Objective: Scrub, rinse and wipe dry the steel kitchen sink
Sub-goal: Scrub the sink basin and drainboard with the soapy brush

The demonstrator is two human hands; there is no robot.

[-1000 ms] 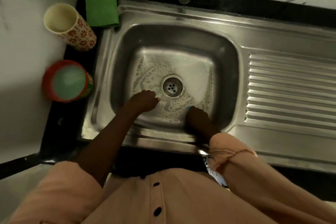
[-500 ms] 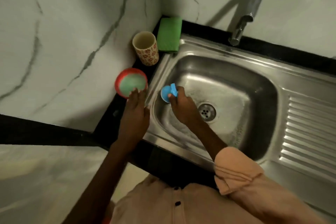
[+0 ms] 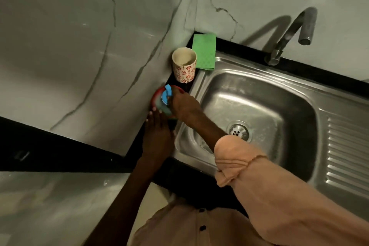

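Right hand [image 3: 184,106] grips a blue scrubber [image 3: 165,95], pressed into the red soap tub [image 3: 159,104] left of the sink [image 3: 259,110]. Left hand [image 3: 157,136] steadies the tub, fingers extended. Scrubber judged light, rigid and slippery when soapy; hold by its tab.

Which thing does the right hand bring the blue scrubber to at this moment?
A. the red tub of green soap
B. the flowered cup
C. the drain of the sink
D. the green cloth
A: the right hand holds the blue scrubber over the red tub, beside the sink.
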